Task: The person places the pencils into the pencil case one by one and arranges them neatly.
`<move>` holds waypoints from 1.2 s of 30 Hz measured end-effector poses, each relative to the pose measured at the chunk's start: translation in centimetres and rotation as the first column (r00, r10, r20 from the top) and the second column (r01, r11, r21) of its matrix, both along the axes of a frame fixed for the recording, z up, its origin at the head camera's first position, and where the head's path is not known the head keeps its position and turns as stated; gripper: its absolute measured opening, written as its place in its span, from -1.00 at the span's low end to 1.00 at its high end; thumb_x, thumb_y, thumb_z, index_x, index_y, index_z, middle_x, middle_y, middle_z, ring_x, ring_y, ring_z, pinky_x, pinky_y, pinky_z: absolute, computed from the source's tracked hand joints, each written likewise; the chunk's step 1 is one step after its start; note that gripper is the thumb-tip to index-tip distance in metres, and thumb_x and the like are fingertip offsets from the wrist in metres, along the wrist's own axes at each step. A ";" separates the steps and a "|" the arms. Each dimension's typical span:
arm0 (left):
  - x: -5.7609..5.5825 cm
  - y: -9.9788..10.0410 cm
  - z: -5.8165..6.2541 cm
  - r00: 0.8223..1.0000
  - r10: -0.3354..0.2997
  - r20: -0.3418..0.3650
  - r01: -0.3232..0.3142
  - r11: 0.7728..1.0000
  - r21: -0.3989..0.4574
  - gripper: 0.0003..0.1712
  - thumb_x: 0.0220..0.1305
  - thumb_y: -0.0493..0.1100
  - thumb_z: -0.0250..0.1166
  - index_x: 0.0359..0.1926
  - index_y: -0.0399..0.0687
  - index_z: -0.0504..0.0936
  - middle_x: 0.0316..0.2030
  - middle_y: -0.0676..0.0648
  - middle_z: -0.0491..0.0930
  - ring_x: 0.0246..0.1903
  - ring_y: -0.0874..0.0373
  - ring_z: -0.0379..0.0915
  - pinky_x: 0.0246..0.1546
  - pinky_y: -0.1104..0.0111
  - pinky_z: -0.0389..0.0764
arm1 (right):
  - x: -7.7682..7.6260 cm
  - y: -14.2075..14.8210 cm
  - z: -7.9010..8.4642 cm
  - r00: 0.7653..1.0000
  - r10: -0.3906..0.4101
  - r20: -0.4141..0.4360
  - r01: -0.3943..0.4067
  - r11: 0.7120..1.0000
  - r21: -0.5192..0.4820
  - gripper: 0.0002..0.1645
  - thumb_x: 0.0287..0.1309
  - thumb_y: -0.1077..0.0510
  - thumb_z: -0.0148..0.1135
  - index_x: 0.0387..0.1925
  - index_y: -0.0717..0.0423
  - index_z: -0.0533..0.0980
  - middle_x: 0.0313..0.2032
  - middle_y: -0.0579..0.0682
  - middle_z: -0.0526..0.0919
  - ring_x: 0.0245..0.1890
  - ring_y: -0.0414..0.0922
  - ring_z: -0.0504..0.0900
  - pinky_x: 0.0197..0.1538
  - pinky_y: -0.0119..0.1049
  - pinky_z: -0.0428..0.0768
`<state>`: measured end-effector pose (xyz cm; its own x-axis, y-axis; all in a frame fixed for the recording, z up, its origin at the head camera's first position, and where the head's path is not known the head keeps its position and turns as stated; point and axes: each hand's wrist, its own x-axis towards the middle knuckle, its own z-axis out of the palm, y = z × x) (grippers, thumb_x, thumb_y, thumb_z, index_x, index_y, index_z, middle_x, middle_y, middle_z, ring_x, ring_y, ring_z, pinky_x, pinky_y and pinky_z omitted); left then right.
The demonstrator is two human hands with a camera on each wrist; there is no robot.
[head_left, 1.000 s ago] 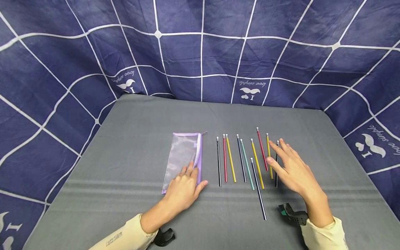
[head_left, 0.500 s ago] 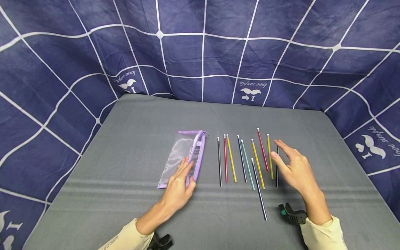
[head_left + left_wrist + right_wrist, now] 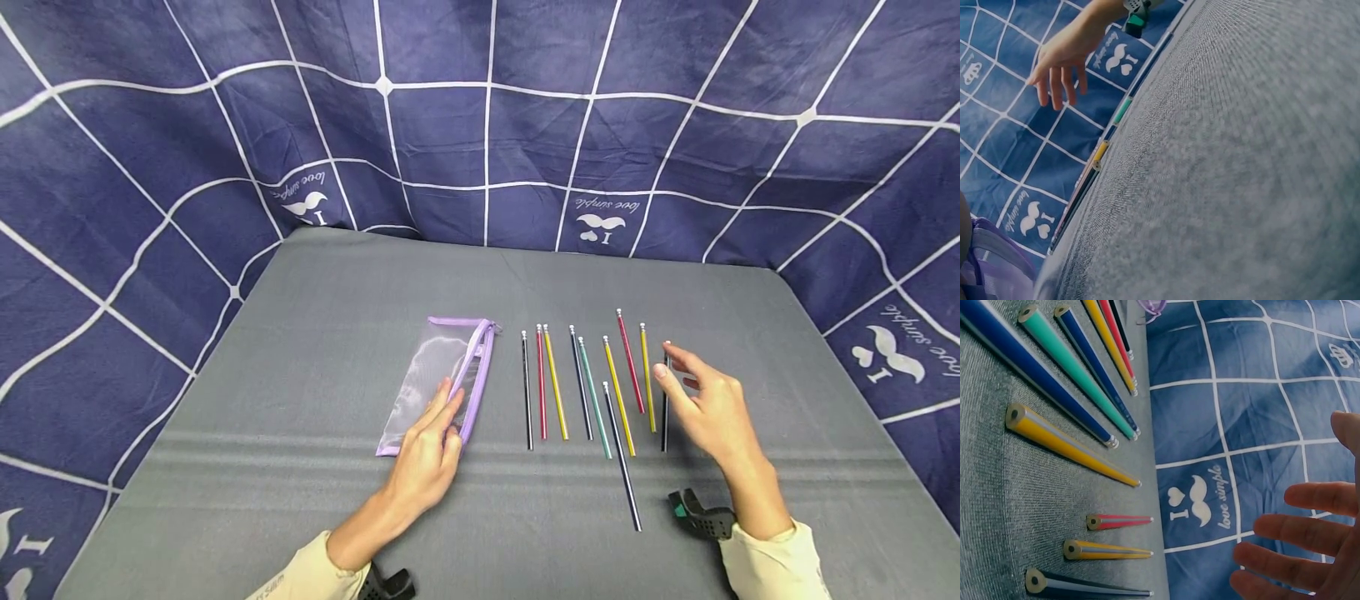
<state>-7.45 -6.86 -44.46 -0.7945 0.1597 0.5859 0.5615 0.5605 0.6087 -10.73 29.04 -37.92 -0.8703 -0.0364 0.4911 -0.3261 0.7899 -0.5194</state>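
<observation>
A purple-edged mesh zip pouch (image 3: 423, 375) lies on the grey table in the head view, its zipped side gaping a little. My left hand (image 3: 423, 458) rests on the lower part of that opening, fingers extended; the thumb's contact is hard to make out. My right hand (image 3: 708, 408) hovers beside the rightmost black pencil (image 3: 665, 417), fingers loosely bent and thumb apart, holding nothing. In the right wrist view, its spread fingers are off to the right of the pencils. Several unsharpened pencils with eraser ends lie between the hands, among them a teal pencil (image 3: 595, 400) and a red pencil (image 3: 630, 358).
The grey table (image 3: 300, 350) is backed by a blue curtain (image 3: 540, 133) with white grid lines. One dark blue pencil (image 3: 624, 467) reaches nearer the front than the others. Black wrist devices (image 3: 701, 512) sit under the forearms.
The left hand has shifted left and toward me, and the pouch has slanted, its zipped edge parting. The right hand has moved slightly right, its fingers bending more. The pencils have stayed put.
</observation>
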 end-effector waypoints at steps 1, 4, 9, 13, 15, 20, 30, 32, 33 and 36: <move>0.0 0.0 0.0 1.000 0.001 -0.008 -0.001 1.000 -0.003 -0.45 0.06 -0.51 0.11 0.15 -0.48 0.55 0.24 -0.46 0.39 0.23 -0.27 0.37 0.20 -0.06 0.39 | 0.0 0.0 -0.1 1.000 0.000 0.002 0.000 1.000 -0.010 -0.58 0.27 0.18 0.24 0.11 0.29 0.56 -0.05 0.30 0.68 -0.12 0.16 0.69 -0.06 -0.85 0.31; 0.1 -0.1 -0.1 1.000 0.001 -0.030 -0.002 1.000 -0.012 -0.46 0.05 -0.52 0.09 0.12 -0.43 0.59 0.24 -0.47 0.39 0.21 -0.26 0.40 0.21 0.00 0.40 | 0.0 0.1 -0.2 1.000 -0.001 0.003 0.001 0.999 -0.039 -0.60 0.28 0.19 0.23 0.11 0.28 0.57 -0.10 0.30 0.70 -0.14 -0.29 0.67 -0.08 -0.83 0.35; 0.1 -0.1 -0.2 0.999 0.002 -0.045 -0.003 1.000 -0.021 -0.48 0.01 -0.54 0.09 0.07 -0.44 0.63 0.23 -0.45 0.41 0.19 -0.24 0.43 0.20 0.06 0.43 | 0.0 0.3 -0.5 1.000 0.003 0.008 -0.003 0.998 -0.069 -0.60 0.30 0.19 0.21 0.11 0.30 0.57 -0.12 0.31 0.70 -0.17 -0.72 0.39 -0.10 -0.80 0.41; 0.0 -0.1 -0.3 0.999 0.005 -0.052 -0.007 1.000 -0.026 -0.47 0.00 -0.56 0.08 0.08 -0.53 0.58 0.20 -0.42 0.46 0.15 -0.21 0.47 0.10 0.01 0.51 | -0.2 0.5 -0.7 1.000 -0.015 0.010 0.016 0.997 -0.073 -0.61 0.31 0.19 0.20 0.08 0.34 0.57 -0.13 0.31 0.70 -0.18 -0.74 0.37 -0.12 -0.82 0.38; 0.0 -0.1 -0.4 0.999 0.009 -0.046 -0.010 1.000 -0.026 -0.45 -0.01 -0.56 0.08 0.10 -0.56 0.54 0.20 -0.41 0.47 0.14 -0.19 0.48 0.08 0.01 0.53 | -0.3 0.6 -0.9 0.999 -0.033 0.012 0.033 0.996 -0.077 -0.62 0.31 0.18 0.20 0.05 0.35 0.58 -0.15 0.31 0.71 -0.20 -0.76 0.36 -0.13 -0.82 0.38; 0.0 0.0 -0.4 1.000 0.021 -0.005 -0.021 1.000 0.008 -0.41 -0.03 -0.55 0.12 0.14 -0.58 0.50 0.19 -0.40 0.48 0.15 -0.16 0.49 0.12 0.13 0.52 | -0.6 0.8 -1.5 0.995 -0.100 -0.004 0.099 0.990 -0.098 -0.65 0.22 0.19 0.29 -0.04 0.36 0.62 -0.28 0.27 0.73 -0.32 -0.79 0.39 -0.26 -0.80 0.44; 0.0 0.0 -0.3 0.999 0.018 0.034 -0.022 0.993 0.116 -0.34 -0.05 -0.55 0.18 0.20 -0.57 0.46 0.27 -0.37 0.40 0.19 -0.16 0.43 0.28 0.59 0.16 | -1.3 1.7 -2.6 0.962 -0.270 -0.036 0.266 0.960 -0.082 -0.71 0.10 0.16 0.38 -0.23 0.34 0.68 -0.46 0.19 0.73 -0.55 -0.80 0.32 -0.45 -0.76 0.33; 0.0 0.0 -0.4 0.999 0.017 0.028 -0.020 0.992 0.126 -0.33 -0.06 -0.55 0.18 0.20 -0.57 0.45 0.27 -0.37 0.40 0.18 -0.17 0.43 0.28 0.61 0.15 | -1.4 1.9 -2.9 0.956 -0.295 0.003 0.294 0.954 -0.066 -0.71 0.11 0.14 0.37 -0.24 0.32 0.69 -0.48 0.17 0.73 -0.58 -0.79 0.32 -0.49 -0.69 0.33; 0.0 0.0 -0.4 1.000 0.015 0.027 -0.019 0.991 0.130 -0.33 -0.06 -0.55 0.18 0.20 -0.57 0.45 0.27 -0.37 0.40 0.18 -0.17 0.43 0.28 0.61 0.15 | -1.4 2.0 -3.0 0.953 -0.303 0.023 0.304 0.951 -0.059 -0.70 0.11 0.13 0.37 -0.25 0.31 0.69 -0.49 0.16 0.73 -0.60 -0.78 0.31 -0.50 -0.65 0.33; 0.0 0.0 -0.4 0.999 0.012 0.030 -0.016 0.990 0.137 -0.33 -0.06 -0.54 0.19 0.20 -0.56 0.45 0.27 -0.37 0.40 0.18 -0.17 0.43 0.28 0.61 0.15 | -1.4 2.2 -3.5 0.947 -0.310 0.090 0.314 0.949 -0.040 -0.70 0.12 0.10 0.36 -0.25 0.30 0.69 -0.52 0.14 0.73 -0.65 -0.74 0.34 -0.54 -0.57 0.34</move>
